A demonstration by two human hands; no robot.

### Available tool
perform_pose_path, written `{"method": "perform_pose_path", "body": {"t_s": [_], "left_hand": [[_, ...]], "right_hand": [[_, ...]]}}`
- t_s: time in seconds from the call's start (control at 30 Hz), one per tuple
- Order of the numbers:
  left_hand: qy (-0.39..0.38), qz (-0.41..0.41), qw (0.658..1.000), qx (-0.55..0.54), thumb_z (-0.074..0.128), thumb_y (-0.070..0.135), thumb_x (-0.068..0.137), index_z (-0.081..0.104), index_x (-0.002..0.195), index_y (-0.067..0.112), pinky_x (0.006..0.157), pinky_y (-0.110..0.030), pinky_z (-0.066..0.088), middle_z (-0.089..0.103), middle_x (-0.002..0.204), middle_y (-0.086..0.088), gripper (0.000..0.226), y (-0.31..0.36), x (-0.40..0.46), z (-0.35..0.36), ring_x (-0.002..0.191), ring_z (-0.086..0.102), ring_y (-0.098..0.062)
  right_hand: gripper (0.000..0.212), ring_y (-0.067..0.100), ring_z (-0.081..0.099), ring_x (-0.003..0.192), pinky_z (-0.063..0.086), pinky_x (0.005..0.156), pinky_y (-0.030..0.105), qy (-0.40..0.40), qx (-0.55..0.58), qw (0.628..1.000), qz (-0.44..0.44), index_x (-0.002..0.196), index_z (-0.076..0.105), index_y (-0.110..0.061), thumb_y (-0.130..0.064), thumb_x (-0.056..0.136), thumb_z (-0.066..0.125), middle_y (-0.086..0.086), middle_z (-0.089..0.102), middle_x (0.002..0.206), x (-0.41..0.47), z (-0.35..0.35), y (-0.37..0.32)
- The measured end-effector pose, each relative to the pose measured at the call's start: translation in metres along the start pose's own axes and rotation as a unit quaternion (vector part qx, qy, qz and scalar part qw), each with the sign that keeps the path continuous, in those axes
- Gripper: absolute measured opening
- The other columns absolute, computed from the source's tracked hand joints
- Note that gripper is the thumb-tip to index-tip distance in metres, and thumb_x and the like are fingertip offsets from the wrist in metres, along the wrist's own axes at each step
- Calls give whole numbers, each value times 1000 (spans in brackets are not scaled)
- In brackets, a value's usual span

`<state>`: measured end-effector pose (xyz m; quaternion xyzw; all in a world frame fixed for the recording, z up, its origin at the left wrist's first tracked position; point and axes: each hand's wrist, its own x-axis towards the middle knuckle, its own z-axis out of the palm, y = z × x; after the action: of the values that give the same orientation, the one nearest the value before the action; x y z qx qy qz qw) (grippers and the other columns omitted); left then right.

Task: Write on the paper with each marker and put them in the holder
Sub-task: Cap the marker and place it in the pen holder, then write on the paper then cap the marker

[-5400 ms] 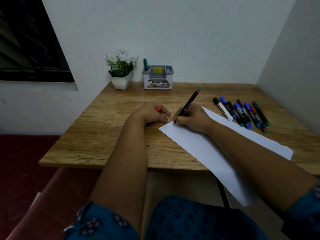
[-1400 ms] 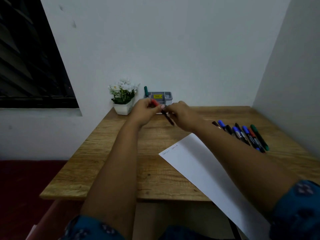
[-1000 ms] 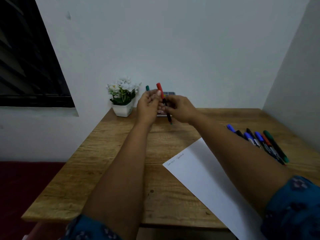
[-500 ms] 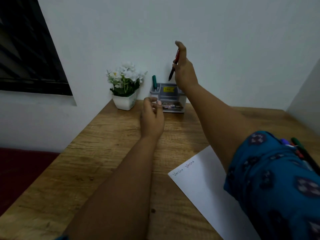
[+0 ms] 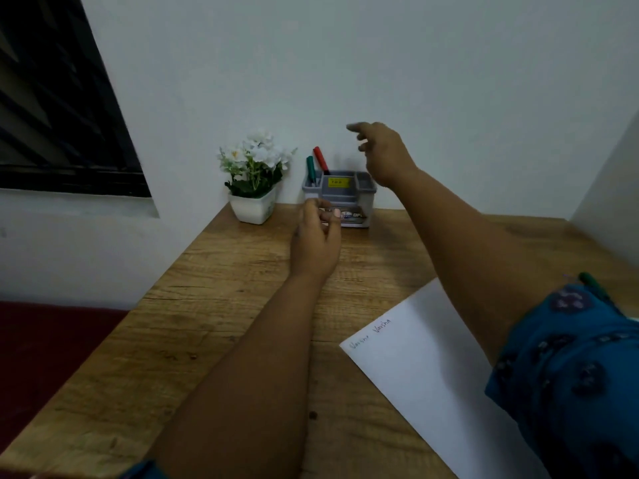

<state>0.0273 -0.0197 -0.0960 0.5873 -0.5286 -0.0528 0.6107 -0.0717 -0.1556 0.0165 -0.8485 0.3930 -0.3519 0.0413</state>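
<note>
A grey holder point(image 5: 345, 191) stands against the wall at the back of the wooden table point(image 5: 214, 305). A green marker point(image 5: 311, 169) and a red marker point(image 5: 321, 160) stick out of its left compartments. My right hand point(image 5: 380, 153) hovers above and right of the holder, fingers spread, holding nothing. My left hand point(image 5: 316, 240) rests in front of the holder with fingers loosely curled and nothing visible in them. White paper point(image 5: 428, 368) with two handwritten words lies at the right. A green marker tip point(image 5: 592, 281) shows behind my right sleeve; the other loose markers are hidden.
A white pot of white flowers point(image 5: 254, 181) stands left of the holder, close to the wall. A dark window point(image 5: 52, 108) is on the left wall. A red surface point(image 5: 45, 354) lies beyond the table's left edge.
My right hand has let go of the red marker, which now stands in the holder beside the green one. The hand has lifted away to the right. My left hand has barely moved.
</note>
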Motion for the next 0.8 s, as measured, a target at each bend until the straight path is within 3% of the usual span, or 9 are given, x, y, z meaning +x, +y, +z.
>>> {"method": "perform_pose_path", "body": {"t_s": [0.07,0.13,0.2,0.3,0.37,0.43,0.53,0.67,0.8], "left_hand": [[-36,17,999,7,53,27,98,54,108,12,61,-16,39,57,91,1,18,8,-2,3,70,49,-2],[-71,50,996,25,54,25,97,57,105,12,64,-11,38,57,96,0,16,18,-7,6,76,52,-6],[-112,90,988,59,54,24,97,60,100,11,71,-13,41,56,100,-1,15,27,-12,10,86,54,-11],[-186,133,969,92,54,24,96,59,93,12,76,-30,45,52,96,1,13,45,-25,19,91,53,-18],[-235,156,955,97,56,22,96,59,91,15,74,-31,45,50,94,4,9,57,-39,23,87,52,-15],[-265,176,944,91,56,24,96,60,91,19,72,-26,42,52,95,6,8,68,-49,23,86,51,-10],[-247,198,946,66,56,27,96,58,90,26,70,-18,37,54,96,7,6,82,-53,14,86,51,-5],[-227,161,958,66,54,23,97,58,93,23,69,-20,39,54,94,9,5,79,-49,6,86,52,0],[-243,180,946,113,47,24,101,48,135,19,96,-22,35,49,135,2,35,74,-50,5,124,43,-11]], "right_hand": [[37,27,60,107,43,89,22,19,-5,999,31,123,64,-9,7,92,50,16,60,121,-24,-32,8],[24,23,62,107,43,86,20,-31,-19,995,95,113,70,-8,-2,92,59,11,66,116,-56,-69,20],[20,20,64,104,43,81,19,-105,-56,981,156,107,74,-7,-6,88,68,9,70,110,-87,-97,36],[19,22,65,102,43,78,21,-167,-155,947,228,103,75,-7,-9,85,72,11,72,108,-136,-123,62],[23,23,64,101,46,77,23,-193,-211,921,264,106,74,-8,-19,85,71,11,71,111,-163,-130,73],[29,19,60,87,43,60,22,-210,-221,907,291,103,72,-11,-34,86,70,6,69,105,-185,-130,77],[39,15,52,79,37,61,24,-193,-181,920,290,98,73,-12,-48,82,72,4,67,99,-201,-117,77],[33,19,58,81,41,64,27,-187,-167,929,272,95,72,-7,-38,84,69,9,70,98,-201,-105,72],[27,22,56,99,41,79,30,-218,-86,958,163,119,58,-14,-30,97,54,4,62,115,-187,-105,36]]}}
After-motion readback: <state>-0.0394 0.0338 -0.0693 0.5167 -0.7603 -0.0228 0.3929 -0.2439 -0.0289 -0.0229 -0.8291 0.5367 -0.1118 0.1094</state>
